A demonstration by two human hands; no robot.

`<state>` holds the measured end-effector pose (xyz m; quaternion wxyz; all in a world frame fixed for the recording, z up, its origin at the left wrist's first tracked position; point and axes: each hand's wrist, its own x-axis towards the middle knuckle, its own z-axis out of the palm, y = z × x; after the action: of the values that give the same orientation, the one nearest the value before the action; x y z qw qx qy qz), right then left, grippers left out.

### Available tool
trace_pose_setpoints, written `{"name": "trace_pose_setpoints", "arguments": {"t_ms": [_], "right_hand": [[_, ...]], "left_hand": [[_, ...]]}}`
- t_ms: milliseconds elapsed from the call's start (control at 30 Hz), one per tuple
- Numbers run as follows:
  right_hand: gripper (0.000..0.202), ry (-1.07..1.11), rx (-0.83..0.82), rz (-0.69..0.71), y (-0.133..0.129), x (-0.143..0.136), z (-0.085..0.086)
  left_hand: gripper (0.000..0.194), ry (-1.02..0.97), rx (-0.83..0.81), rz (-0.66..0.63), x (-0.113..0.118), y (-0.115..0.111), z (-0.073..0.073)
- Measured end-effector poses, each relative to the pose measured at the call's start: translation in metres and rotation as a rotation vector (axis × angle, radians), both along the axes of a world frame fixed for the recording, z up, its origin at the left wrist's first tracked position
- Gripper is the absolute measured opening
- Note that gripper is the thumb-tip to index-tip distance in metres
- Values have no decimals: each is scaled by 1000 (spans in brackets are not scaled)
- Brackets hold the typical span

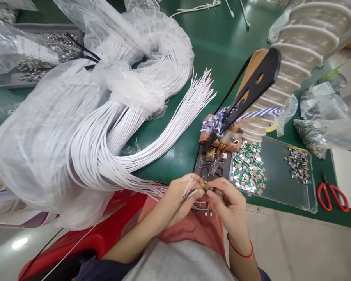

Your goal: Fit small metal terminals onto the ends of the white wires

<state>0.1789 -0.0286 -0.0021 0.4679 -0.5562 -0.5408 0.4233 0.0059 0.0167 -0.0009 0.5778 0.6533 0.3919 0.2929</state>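
My left hand (183, 197) is closed around white cables (188, 185), whose stripped ends poke out between the fingers. The fingertips of my right hand (229, 205) are pinched together close to the left ones; what they hold is too small and hidden to make out. Both hands meet at the front table edge, just below a soldering iron tip (214, 168) fixed over a dark tray. Beneath the hands, several white cables with small metal connectors (206, 210) at their ends lie over my lap.
A large bundle of white cables (152, 154) in plastic covers the left side. Right of the iron stands a clear tray (277, 171) with green-and-silver connectors (248, 168) and metal shells (298, 164). Red-handled scissors (332, 197) lie beyond it. A ribbed hose (304, 43) hangs above.
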Motion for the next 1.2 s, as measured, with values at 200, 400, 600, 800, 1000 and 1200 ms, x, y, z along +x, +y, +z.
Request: {"name": "trace_pose_setpoints", "arguments": {"t_ms": [200,400,600,800,1000,1200], "right_hand": [[22,33,-36,70,2,3,2],[9,213,-50,-113,-4,0,-2],[13,90,31,-163,-3,-9,-3],[12,28,70,-185,3,-15,-4],[12,62,74,-219,4,-20,-4],[13,60,87,-220,8,-21,-1]], "left_hand": [[28,-106,-93,13,-4,2,-4],[25,-186,-121,75,-7,6,0],[24,-184,-93,138,1,11,3],[23,-179,-98,147,6,15,0],[29,-177,-87,178,7,17,-3],[30,-229,-77,204,8,17,3]]}}
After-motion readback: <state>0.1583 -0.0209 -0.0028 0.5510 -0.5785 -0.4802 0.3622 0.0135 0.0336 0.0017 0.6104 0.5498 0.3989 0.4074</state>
